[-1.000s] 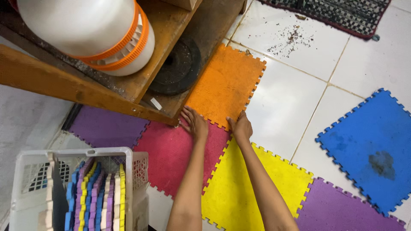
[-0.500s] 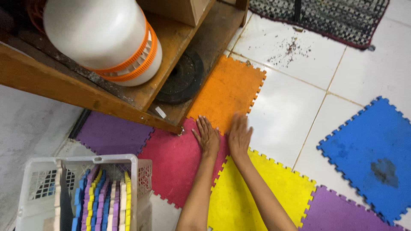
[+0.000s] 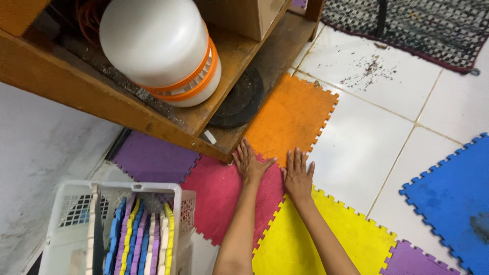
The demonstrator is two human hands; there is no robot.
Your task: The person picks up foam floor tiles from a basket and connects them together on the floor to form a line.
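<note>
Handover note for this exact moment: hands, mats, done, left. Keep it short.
Left hand: flat, palm down on the pink mat, no grip on anything.
Right hand: flat where the pink, orange mat and yellow mat meet.
Done: these three mats lie edge to edge.
Left: the blue mat lies apart on the tile; more pieces stand in the white basket.

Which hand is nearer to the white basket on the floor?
Left. The left hand lies flat on the pink mat, closer to the white basket; the right hand rests farther away, beyond it.
</note>
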